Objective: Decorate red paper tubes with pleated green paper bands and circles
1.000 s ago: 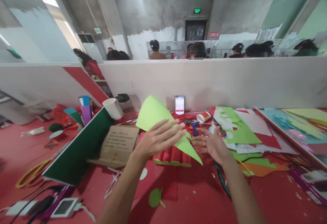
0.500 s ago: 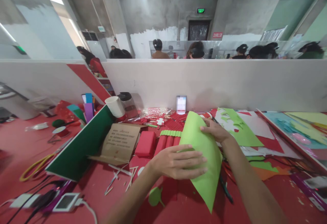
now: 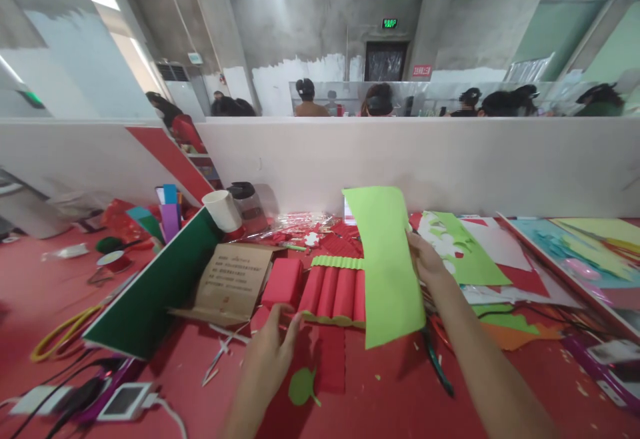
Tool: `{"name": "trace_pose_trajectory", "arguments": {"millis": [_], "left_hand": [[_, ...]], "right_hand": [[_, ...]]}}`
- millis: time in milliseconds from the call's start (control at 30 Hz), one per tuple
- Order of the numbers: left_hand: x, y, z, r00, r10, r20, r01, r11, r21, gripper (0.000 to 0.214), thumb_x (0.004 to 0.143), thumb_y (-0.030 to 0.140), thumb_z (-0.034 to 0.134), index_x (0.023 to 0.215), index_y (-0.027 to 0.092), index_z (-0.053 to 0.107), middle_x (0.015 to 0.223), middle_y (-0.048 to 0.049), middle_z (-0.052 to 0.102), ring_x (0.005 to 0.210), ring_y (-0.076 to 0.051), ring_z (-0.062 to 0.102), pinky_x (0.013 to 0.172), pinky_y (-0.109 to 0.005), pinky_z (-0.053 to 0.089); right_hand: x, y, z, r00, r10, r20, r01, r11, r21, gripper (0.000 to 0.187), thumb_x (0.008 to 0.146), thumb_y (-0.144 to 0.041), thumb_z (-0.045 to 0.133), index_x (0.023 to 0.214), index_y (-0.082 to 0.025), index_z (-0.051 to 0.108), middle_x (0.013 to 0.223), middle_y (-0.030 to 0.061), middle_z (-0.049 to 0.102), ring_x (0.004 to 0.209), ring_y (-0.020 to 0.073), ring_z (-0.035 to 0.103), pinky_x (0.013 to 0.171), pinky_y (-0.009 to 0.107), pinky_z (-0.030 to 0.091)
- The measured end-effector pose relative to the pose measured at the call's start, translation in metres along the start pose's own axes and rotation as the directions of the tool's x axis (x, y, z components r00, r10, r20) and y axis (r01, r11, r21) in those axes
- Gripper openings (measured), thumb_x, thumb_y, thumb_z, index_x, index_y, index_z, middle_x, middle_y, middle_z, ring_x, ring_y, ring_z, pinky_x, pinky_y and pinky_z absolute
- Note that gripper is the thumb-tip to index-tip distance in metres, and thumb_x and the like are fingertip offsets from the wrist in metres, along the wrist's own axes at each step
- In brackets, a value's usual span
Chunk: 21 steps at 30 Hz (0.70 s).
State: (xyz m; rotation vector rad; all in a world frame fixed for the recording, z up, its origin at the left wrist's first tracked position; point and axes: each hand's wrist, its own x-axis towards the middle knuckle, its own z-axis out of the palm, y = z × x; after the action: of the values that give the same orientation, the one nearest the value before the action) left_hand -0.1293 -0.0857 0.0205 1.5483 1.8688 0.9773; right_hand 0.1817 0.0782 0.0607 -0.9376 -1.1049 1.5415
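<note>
A bright green paper sheet (image 3: 387, 265) stands raised in front of me, slightly curved. My right hand (image 3: 427, 259) pinches it along its right edge, with the fingers partly behind the paper. My left hand (image 3: 274, 342) is off the sheet, its thumb and forefinger apart and nothing visible between them. Just beyond those fingertips lie a red box-shaped block (image 3: 281, 282) and a row of red paper rolls (image 3: 327, 292) with a wavy green strip (image 3: 337, 263) along the far end. The sheet hides the right end of the row. A green leaf-shaped cutout (image 3: 301, 385) lies near my left wrist.
At left a dark green board (image 3: 155, 285) leans beside a brown cardboard piece (image 3: 233, 282). A white cup (image 3: 223, 211) and a jar stand behind. Dark-handled scissors (image 3: 436, 362) lie at right, near cut green paper (image 3: 465, 245). A white partition (image 3: 300, 159) closes the back.
My left hand has let go of the green sheet and moved left and down toward the red block. My right hand has turned the sheet more upright, uncovering more red rolls.
</note>
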Motion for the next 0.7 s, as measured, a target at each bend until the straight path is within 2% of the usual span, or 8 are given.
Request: {"name": "trace_pose_trajectory", "arguments": {"millis": [67,133,200,300,400,500,600,700], "left_hand": [[-0.007,-0.005,0.004,0.983,-0.101,0.154,0.134,0.966,-0.221,0.038,0.085,0.058,0.052,0.089,0.021,0.057,0.077,-0.0061,0.071,0.072,-0.025,0.070,0.063,-0.033,0.053],[-0.013,-0.005,0.011,0.945,-0.140,0.295,0.262,0.863,-0.432,0.047,0.077,0.064,0.060,0.090,0.019,0.058,0.080,-0.0074,0.071,0.070,-0.023,0.069,0.062,-0.032,0.054],[-0.018,-0.003,0.018,0.899,-0.189,0.394,0.395,0.736,-0.550,0.054,0.070,0.065,0.068,0.096,0.018,0.059,0.091,-0.0093,0.071,0.072,-0.021,0.070,0.067,-0.034,0.056],[-0.023,-0.001,0.029,0.842,-0.236,0.485,0.525,0.564,-0.637,0.070,0.067,0.059,0.076,0.122,0.019,0.054,0.119,-0.0155,0.064,0.092,-0.025,0.070,0.084,-0.038,0.055],[-0.024,-0.004,0.043,0.833,-0.245,0.496,0.550,0.469,-0.691,0.094,0.067,0.056,0.078,0.143,0.020,0.036,0.138,-0.0207,0.051,0.113,-0.029,0.063,0.094,-0.040,0.053],[-0.024,-0.007,0.053,0.861,-0.225,0.455,0.504,0.483,-0.715,0.102,0.068,0.058,0.076,0.150,0.022,0.027,0.148,-0.0202,0.040,0.126,-0.033,0.053,0.100,-0.042,0.049],[-0.022,-0.003,0.052,0.904,-0.138,0.404,0.401,0.601,-0.691,0.096,0.073,0.059,0.070,0.150,0.022,0.028,0.148,-0.0179,0.041,0.135,-0.033,0.042,0.107,-0.047,0.041],[-0.017,0.010,0.039,0.922,-0.060,0.381,0.299,0.736,-0.607,0.094,0.077,0.060,0.066,0.151,0.019,0.026,0.150,-0.0163,0.040,0.139,-0.031,0.036,0.114,-0.047,0.031]], "right_hand": [[0.013,0.004,0.011,0.997,0.041,0.061,-0.040,0.999,-0.003,0.045,0.082,-0.054,0.058,0.109,-0.018,0.066,0.096,0.0105,0.077,0.100,0.0323,0.069,0.086,0.046,0.056],[0.026,0.007,0.021,0.969,0.146,0.201,-0.134,0.988,-0.071,0.043,0.083,-0.051,0.058,0.109,-0.017,0.067,0.095,0.0103,0.077,0.098,0.0307,0.070,0.086,0.044,0.056],[0.038,0.010,0.029,0.927,0.244,0.284,-0.210,0.967,-0.146,0.038,0.081,-0.044,0.066,0.104,-0.015,0.070,0.093,0.0115,0.077,0.089,0.0292,0.073,0.083,0.043,0.057],[0.052,0.015,0.034,0.878,0.356,0.321,-0.291,0.928,-0.233,0.031,0.075,-0.034,0.076,0.095,-0.012,0.072,0.087,0.0126,0.077,0.075,0.0265,0.074,0.075,0.040,0.059],[0.057,0.020,0.033,0.843,0.430,0.323,-0.351,0.895,-0.276,0.029,0.074,-0.034,0.078,0.091,-0.011,0.072,0.086,0.0130,0.077,0.070,0.0243,0.073,0.070,0.037,0.059],[0.049,0.023,0.027,0.846,0.435,0.309,-0.367,0.895,-0.255,0.029,0.077,-0.036,0.075,0.093,-0.012,0.071,0.090,0.0125,0.077,0.072,0.0232,0.074,0.071,0.035,0.059],[0.032,0.022,0.018,0.870,0.398,0.291,-0.348,0.914,-0.209,0.029,0.081,-0.038,0.070,0.097,-0.014,0.070,0.093,0.0112,0.077,0.076,0.0231,0.074,0.073,0.035,0.059],[0.011,0.018,0.010,0.912,0.322,0.254,-0.316,0.946,-0.066,0.028,0.085,-0.036,0.065,0.103,-0.014,0.069,0.098,0.0116,0.077,0.083,0.0247,0.074,0.079,0.037,0.058]]}}
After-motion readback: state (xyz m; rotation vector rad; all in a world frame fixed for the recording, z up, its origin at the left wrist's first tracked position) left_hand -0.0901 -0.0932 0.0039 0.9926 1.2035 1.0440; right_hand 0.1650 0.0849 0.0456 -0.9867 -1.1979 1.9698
